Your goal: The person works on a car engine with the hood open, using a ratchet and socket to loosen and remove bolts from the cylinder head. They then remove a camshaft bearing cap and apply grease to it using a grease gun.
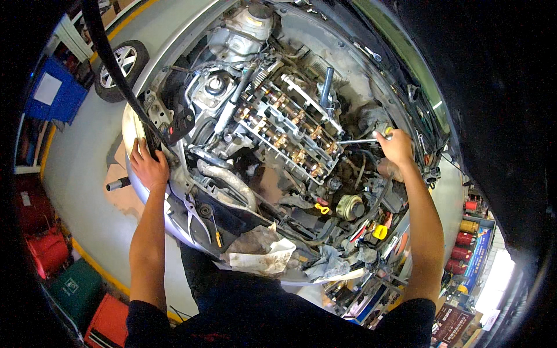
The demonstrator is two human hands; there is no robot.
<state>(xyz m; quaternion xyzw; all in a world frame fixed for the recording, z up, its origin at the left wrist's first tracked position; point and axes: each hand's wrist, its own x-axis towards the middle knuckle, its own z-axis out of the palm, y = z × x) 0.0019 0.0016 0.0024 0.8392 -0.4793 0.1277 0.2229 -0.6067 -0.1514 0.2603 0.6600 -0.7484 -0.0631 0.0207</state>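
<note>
My right hand (pixel 397 148) is closed around one end of a long silver wrench (pixel 358 141). Its far tip meets the right end of the opened engine (pixel 296 130), though I cannot make out exactly what it sits on. Bare camshafts (pixel 279 139) and brownish lobes show along the engine top. My left hand (pixel 151 167) lies with spread fingers on the car's front edge, near the headlight (pixel 132 123), gripping nothing. A black strut (pixel 119 72) comes down beside it to a dark part (pixel 178 124).
Pliers (pixel 196 219) and a yellow-handled screwdriver (pixel 217 232) lie on the front panel, beside a dirty cloth (pixel 261 250). A yellow cap (pixel 380 232) and loose tools are at right. A wheel (pixel 122 69) lies on the floor. The raised hood (pixel 499 116) hangs at right.
</note>
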